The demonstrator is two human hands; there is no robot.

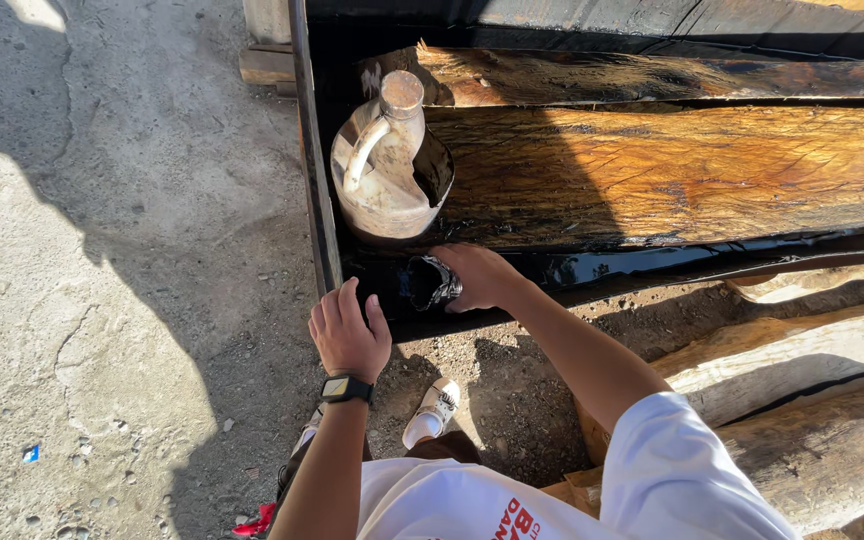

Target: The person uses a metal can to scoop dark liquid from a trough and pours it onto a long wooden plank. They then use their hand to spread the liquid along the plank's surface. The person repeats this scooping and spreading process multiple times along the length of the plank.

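The right hand (477,277) is gripping a small blackened can (432,283) with closed fingers, dipping it in the black liquid of the trough (314,180). The left hand (349,330) is resting open on the trough's edge. 1 stained jug (384,165) is sitting on the wet plank (672,170); the logs (802,350) outside are looking uncoated.

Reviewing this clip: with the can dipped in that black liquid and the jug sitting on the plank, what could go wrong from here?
1. The right hand holds a small can at the black liquid; it could slop onto the fingers or the white shoes below.
2. The stained jug stands on a wet plank near the trough's end; a bump might tip it.
3. The left hand rests on the trough edge, which may be slick.
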